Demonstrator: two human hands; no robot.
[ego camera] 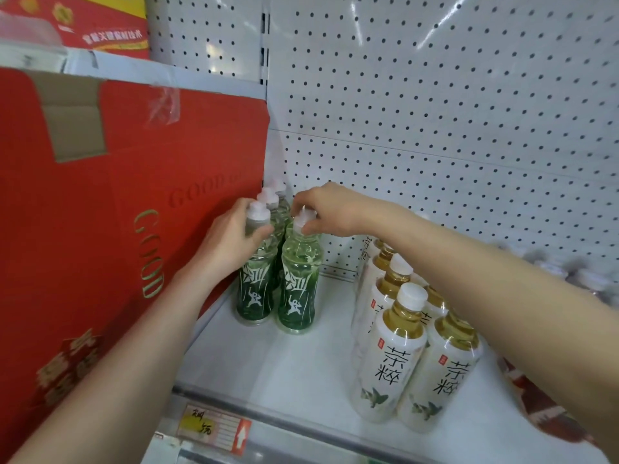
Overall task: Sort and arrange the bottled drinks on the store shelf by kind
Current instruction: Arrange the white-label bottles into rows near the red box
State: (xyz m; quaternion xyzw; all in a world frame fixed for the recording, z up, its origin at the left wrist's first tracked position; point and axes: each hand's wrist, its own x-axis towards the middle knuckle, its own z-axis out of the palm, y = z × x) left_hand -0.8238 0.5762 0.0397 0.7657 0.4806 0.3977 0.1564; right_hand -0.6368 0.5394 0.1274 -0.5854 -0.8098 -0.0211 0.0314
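Green-labelled bottles with white caps stand in a short double row at the shelf's left, against a red carton. My left hand [231, 237] grips the neck of the front left green bottle [254, 296]. My right hand [326, 209] pinches the cap of the front right green bottle [298, 293]. Further green bottles [276, 204] stand behind them, mostly hidden. To the right, white-labelled tea bottles [390, 360] with amber liquid stand in two rows running back, under my right forearm.
A tall red carton [117, 212] walls off the left side. White pegboard [435, 128] backs the shelf [284, 370]. A price tag [214, 426] sits on the front rail. Red-labelled bottles [542, 406] lie at the far right, partly hidden.
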